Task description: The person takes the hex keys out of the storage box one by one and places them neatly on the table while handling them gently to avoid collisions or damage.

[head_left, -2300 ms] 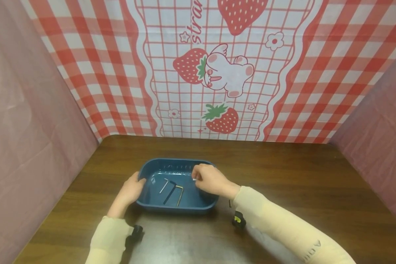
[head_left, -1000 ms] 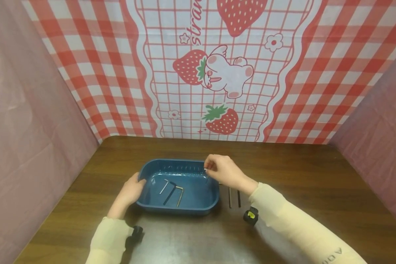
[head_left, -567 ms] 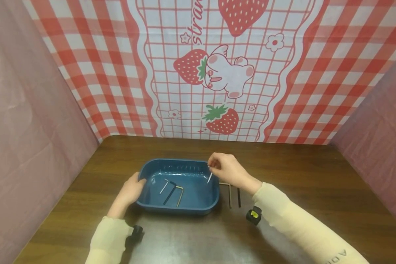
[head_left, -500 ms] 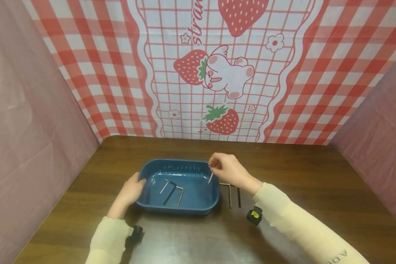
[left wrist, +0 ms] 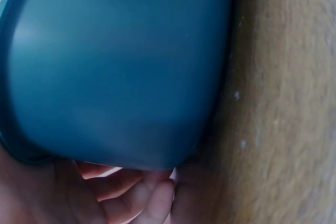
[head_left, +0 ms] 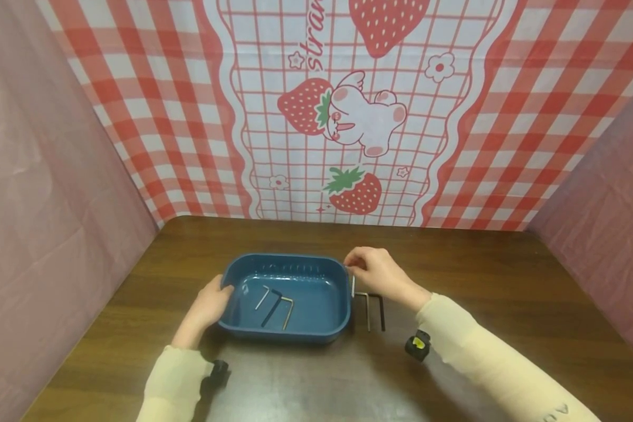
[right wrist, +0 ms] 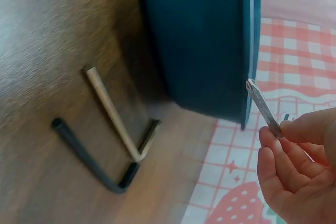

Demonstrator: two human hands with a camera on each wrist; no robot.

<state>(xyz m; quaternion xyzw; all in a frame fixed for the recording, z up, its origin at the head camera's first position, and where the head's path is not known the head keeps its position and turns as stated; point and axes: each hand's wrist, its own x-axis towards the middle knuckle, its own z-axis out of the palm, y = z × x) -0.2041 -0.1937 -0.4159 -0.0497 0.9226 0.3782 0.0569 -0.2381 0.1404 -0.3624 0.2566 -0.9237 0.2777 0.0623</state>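
Note:
My left hand [head_left: 209, 302] grips the left rim of a blue plastic basin [head_left: 319, 302], thumb over the edge and fingers along the outside wall. Just past the right rim, my right hand [head_left: 382, 274] pinches a small silver L-shaped key [right wrist: 265, 109] between thumb and fingers; its exposed tip looks cross-shaped and points towards the basin. Inside the basin lie a silver hex key [head_left: 261, 298], a black hex key [head_left: 271, 309] and a brass-coloured hex key [head_left: 288, 313]. Below my right hand, another brass-coloured hex key [right wrist: 115, 114] and a black hex key [right wrist: 86, 156] lie on the table.
The basin stands on a dark wooden table [head_left: 453, 264]. Behind the table hangs a red-and-white checked cloth [head_left: 190, 117] with strawberries. Pink curtains [head_left: 47, 193] flank both sides.
My right hand has moved from over the basin's inside to beyond its right rim, carrying the silver key. The two hex keys on the table are now uncovered. My left hand stays put.

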